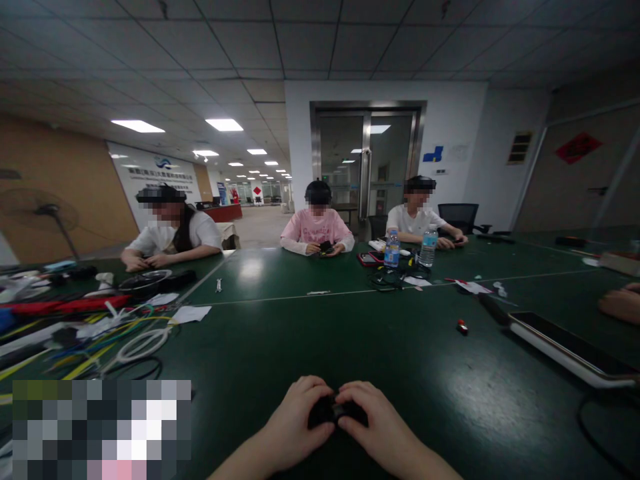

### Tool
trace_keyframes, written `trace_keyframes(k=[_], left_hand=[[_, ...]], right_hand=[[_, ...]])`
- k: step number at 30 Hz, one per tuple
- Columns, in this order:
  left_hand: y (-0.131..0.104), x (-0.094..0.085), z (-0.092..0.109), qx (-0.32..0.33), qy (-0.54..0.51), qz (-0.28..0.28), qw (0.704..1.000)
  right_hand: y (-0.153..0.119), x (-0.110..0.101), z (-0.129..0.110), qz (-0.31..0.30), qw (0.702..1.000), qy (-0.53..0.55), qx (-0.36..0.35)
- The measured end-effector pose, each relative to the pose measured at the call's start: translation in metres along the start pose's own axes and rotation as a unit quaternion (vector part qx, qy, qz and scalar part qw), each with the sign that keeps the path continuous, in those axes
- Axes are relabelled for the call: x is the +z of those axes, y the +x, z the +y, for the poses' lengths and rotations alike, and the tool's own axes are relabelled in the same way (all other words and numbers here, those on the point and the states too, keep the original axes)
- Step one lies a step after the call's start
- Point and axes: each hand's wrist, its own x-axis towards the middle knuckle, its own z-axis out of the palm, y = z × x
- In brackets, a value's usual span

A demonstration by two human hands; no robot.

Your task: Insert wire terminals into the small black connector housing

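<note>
Low in the head view, both my hands are curled round a small black object [326, 412] above the green table's near part. My left hand [296, 419] grips its left side, with the fingers over the top and the thumb below. From the right, my right hand [375, 420] holds it the same way. The two hands are close together, thumbs nearly meeting. Much of the object is covered by my fingers, and its exact kind cannot be made out.
Cables [145, 343] and papers [190, 314] clutter the left. A small red-and-black item [462, 327] and a tablet-like device [565, 343] lie to the right. Water bottles [393, 249] stand farther back. Several people sit round the green table [280, 340]; a co-worker's hand [620, 301] shows at the right edge.
</note>
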Motion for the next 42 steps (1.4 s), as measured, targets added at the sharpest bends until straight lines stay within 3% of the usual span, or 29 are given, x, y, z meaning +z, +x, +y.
trace_keyframes(k=[17, 42], left_hand=[[-0.0008, -0.006, 0.0079, -0.011, -0.008, -0.01, 1.0], [-0.0016, -0.0039, 0.0047, 0.004, -0.032, 0.009, 0.999]], right_hand=[[-0.0006, -0.0017, -0.0023, -0.008, 1.0, 0.006, 0.005], [-0.0015, -0.004, -0.0042, -0.003, 1.0, 0.021, -0.005]])
